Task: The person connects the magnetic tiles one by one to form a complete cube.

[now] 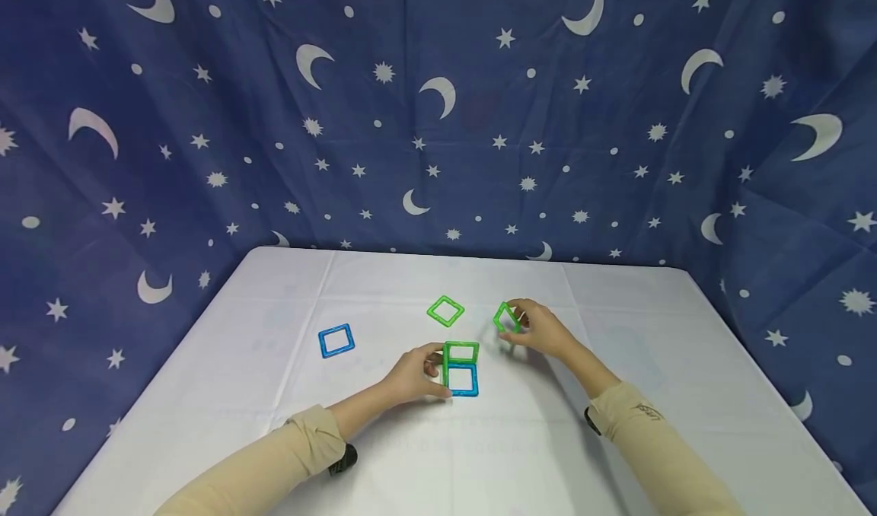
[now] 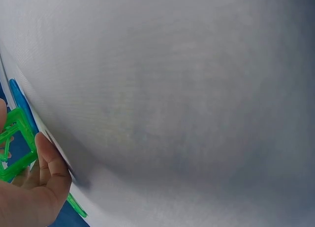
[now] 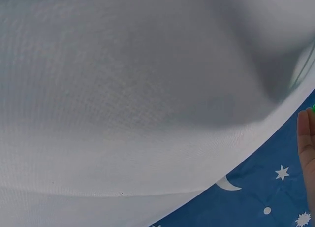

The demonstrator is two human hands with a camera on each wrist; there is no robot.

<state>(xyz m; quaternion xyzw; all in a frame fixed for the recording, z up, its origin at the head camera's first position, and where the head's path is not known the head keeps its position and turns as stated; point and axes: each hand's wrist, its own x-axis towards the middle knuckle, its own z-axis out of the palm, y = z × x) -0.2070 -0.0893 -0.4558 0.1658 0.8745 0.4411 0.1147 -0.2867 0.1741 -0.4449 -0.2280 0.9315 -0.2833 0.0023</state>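
My left hand (image 1: 413, 376) grips an upright green square magnetic tile (image 1: 446, 367), thumb at its near end, fingers behind. This tile stands along the left side of a blue square tile (image 1: 475, 380). A second green tile (image 1: 462, 344) adjoins the blue one at the back. In the left wrist view, the green frame (image 2: 23, 164) shows between thumb and fingers, with blue tile (image 2: 22, 101) beside it. To the right and farther back, my right hand (image 1: 541, 328) pinches another green square tile (image 1: 498, 315), held tilted. Only a strip of that hand (image 3: 307, 143) enters the right wrist view.
A loose green square tile (image 1: 436, 304) lies behind the joined tiles. Farther left lies a loose blue square tile (image 1: 339, 352). The white cloth-covered table (image 1: 384, 463) meets a dark blue curtain (image 1: 479, 113) with moons and stars at its far edge.
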